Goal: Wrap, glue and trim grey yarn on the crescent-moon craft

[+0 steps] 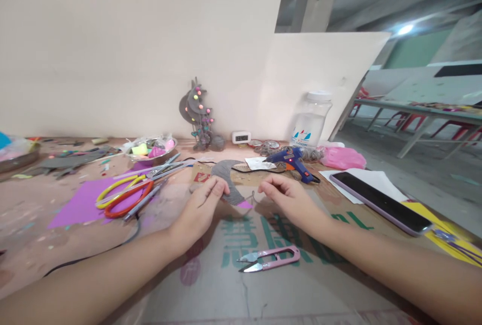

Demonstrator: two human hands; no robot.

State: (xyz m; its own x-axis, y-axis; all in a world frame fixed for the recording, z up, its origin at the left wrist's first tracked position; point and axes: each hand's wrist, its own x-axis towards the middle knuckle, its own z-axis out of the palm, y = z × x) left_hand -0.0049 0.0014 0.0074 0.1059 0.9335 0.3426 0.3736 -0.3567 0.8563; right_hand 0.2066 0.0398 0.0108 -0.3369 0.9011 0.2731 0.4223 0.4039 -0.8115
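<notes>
A crescent wrapped in grey yarn (pixel 234 184) is pinched at its left side between the thumb and fingers of my left hand (pixel 203 202). Bare purple shows at its lower tip. From near that tip runs a short strand of grey yarn (pixel 253 194), slightly curled, towards the closed fingertips of my right hand (pixel 288 198). Those fingers appear to pinch the strand, though its end is hard to see. Below both hands, pink thread snips (pixel 280 255) lie on the printed cardboard (pixel 211 292), blades pointing left.
Scissors (pixel 124 194) and pens lie on purple sheet (pixel 81 204) at left. Behind are a bowl of pompoms (pixel 150 150), a decorated grey moon ornament (pixel 199 109) and a small clock (pixel 241 137). A blue glue gun (pixel 291 161), bottle (pixel 311 121) and phone (pixel 380 202) stand or lie at right.
</notes>
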